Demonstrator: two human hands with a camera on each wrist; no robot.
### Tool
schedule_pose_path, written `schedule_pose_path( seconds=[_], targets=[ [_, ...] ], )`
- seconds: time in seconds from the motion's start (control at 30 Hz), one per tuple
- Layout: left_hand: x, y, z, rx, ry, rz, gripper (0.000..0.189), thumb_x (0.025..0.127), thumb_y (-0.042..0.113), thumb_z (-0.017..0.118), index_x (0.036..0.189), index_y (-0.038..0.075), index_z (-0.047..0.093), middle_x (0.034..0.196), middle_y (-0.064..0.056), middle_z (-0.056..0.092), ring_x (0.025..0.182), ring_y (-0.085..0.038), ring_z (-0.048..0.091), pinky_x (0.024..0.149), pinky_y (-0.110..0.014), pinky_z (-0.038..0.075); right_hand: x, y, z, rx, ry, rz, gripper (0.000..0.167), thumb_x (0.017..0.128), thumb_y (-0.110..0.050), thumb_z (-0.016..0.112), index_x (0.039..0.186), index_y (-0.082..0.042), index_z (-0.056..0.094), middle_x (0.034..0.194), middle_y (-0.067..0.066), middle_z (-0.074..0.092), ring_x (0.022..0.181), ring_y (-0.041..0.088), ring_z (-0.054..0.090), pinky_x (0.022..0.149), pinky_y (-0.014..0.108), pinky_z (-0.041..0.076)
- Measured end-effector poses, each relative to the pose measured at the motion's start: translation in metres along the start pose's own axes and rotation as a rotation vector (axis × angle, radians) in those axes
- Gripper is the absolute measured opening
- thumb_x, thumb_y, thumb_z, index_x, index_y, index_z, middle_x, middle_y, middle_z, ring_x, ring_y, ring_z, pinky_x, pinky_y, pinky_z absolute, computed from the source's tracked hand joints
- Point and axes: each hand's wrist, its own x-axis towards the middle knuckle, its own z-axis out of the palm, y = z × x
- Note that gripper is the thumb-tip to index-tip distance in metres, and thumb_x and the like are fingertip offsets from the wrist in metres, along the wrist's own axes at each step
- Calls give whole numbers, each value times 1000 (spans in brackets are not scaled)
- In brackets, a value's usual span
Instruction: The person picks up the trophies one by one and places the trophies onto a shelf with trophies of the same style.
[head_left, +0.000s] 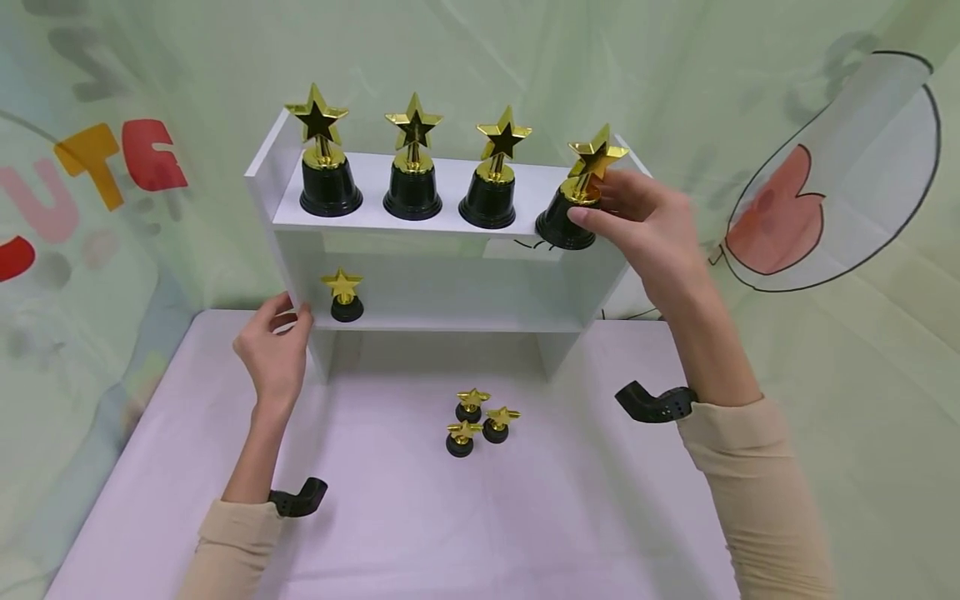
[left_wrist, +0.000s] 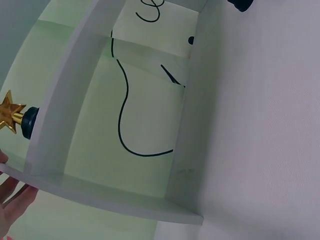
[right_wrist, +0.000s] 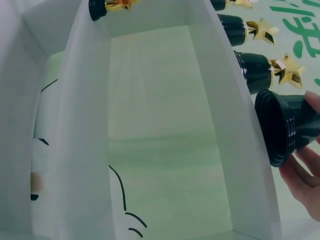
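My right hand [head_left: 637, 221] grips a large star trophy [head_left: 566, 221], gold star on a black base, at the right end of the top shelf. The trophy tilts, its hollow underside facing the right wrist camera by the shelf's front edge. Three matching trophies, a left one [head_left: 330, 187], a middle one [head_left: 412, 192] and another [head_left: 489, 198], stand upright along that level. My left hand [head_left: 273, 346] holds the left side panel of the white shelf [head_left: 457, 321], thumb and fingers on either side. Near it, a small star trophy [head_left: 345, 308] stands on the lower shelf.
On the white-covered table [head_left: 390, 517], three small star trophies [head_left: 459, 446] stand grouped in front of the shelf. A pale green curtain [head_left: 465, 50] with coloured letters hangs behind. At right is a white cutout with a red heart shape [head_left: 780, 217].
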Motion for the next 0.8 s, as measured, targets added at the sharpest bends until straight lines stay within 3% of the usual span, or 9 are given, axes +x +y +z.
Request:
schedule_pose_path(
  seconds=[0.23,0.8],
  targets=[
    [0,-3,1,15,-3,18,22,93,7,70,113,1,78,105,-18,76,79,2,65,73,-8,53,14,3,5,23,12,47,45,87,-19,84,130,-14,70,117,-2,72,111,16,65,89,20,50],
    [-2,-4,1,9,12,27,22,92,7,72,113,2,78,103,-18,76,79,5,64,73,-8,52,27,12,14,42,20,43,49,89,-16,81,137,-16,67,129,2,70,121,16,64,99,22,51]
  ],
)
